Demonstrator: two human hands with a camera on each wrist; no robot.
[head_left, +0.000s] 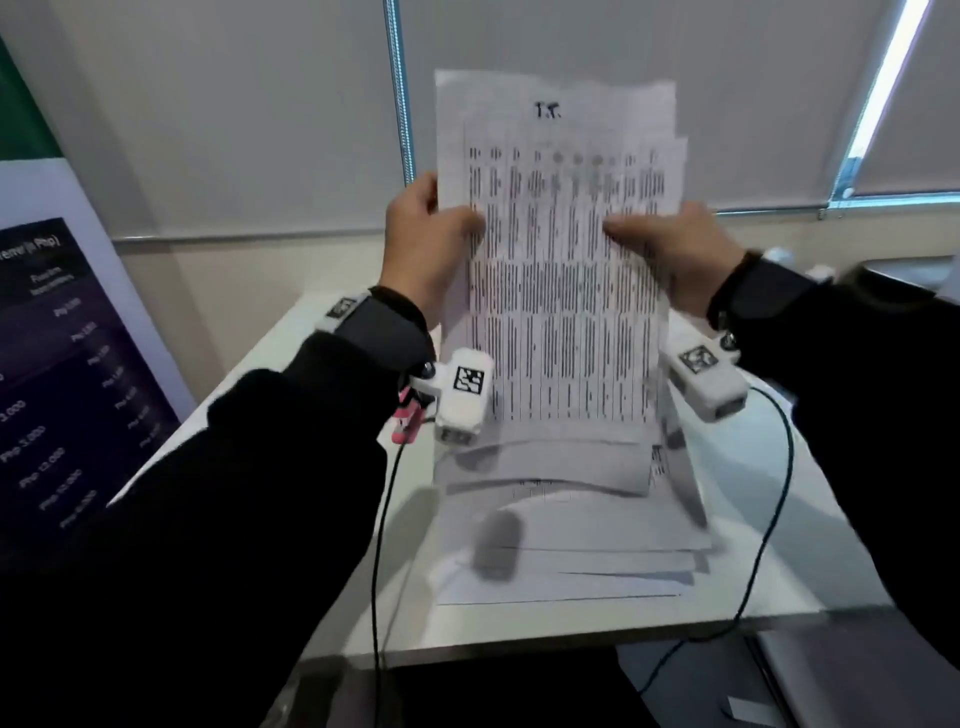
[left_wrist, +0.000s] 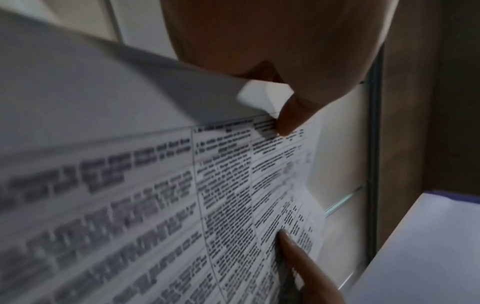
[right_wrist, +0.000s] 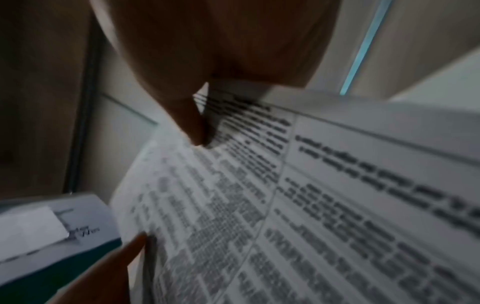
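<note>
Squaring up a sheaf of printed sheets (head_left: 561, 291) upright mid-frame: left hand (head_left: 426, 244) and right hand (head_left: 670, 249) each pinch a side edge, top edges look uneven, and loose sheets (head_left: 571, 551) on the table (head_left: 821, 561) at lower centre remain, so I'd judge it roughly half done.

Print on the held sheets (head_left: 566, 291) blurred beyond reading; dark oblong (head_left: 497, 543) on the lower papers (head_left: 597, 582) smeared, unidentifiable.

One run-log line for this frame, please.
left hand: grips printed sheets at left edge | right hand: grips them at right edge | printed sheets: held upright over table | loose papers: flat on table
</note>
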